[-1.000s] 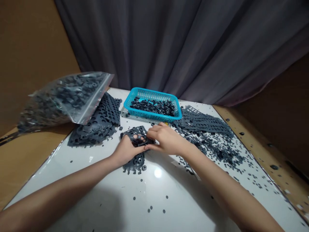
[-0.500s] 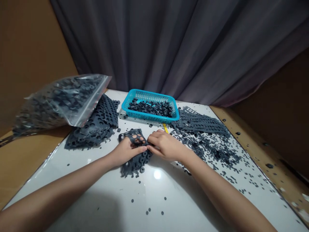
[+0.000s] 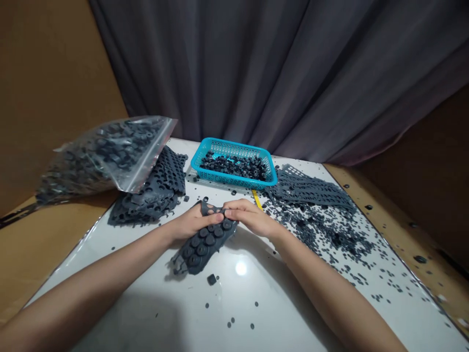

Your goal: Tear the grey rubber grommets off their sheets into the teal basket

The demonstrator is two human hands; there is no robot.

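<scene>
Both my hands grip a dark grey rubber sheet [image 3: 205, 243] with rows of round pieces still set in its lower part and open holes along its upper edge. My left hand [image 3: 194, 221] wraps round the sheet's left side, thumb lying on top. My right hand [image 3: 251, 215] pinches the upper right part, its thumb close to the left thumb. The fingers beneath the sheet are mostly hidden. A small dark loose piece [image 3: 211, 279] lies on the white table [image 3: 205, 332] just below the sheet.
A blue basket [image 3: 234, 179] of small dark pieces stands behind my hands. At left, a zip bag [image 3: 110, 151] of pieces rests against stacked perforated sheets [image 3: 146, 205]. To the right lie punched sheets [image 3: 315, 189], many scattered bits [image 3: 330, 234] and a yellow strip [image 3: 257, 199].
The sheet has been turned and lifted, so its round pieces now face me. My thumbs press on its top. A ring-like piece beside it is no longer there; a blockier piece lies lower.
</scene>
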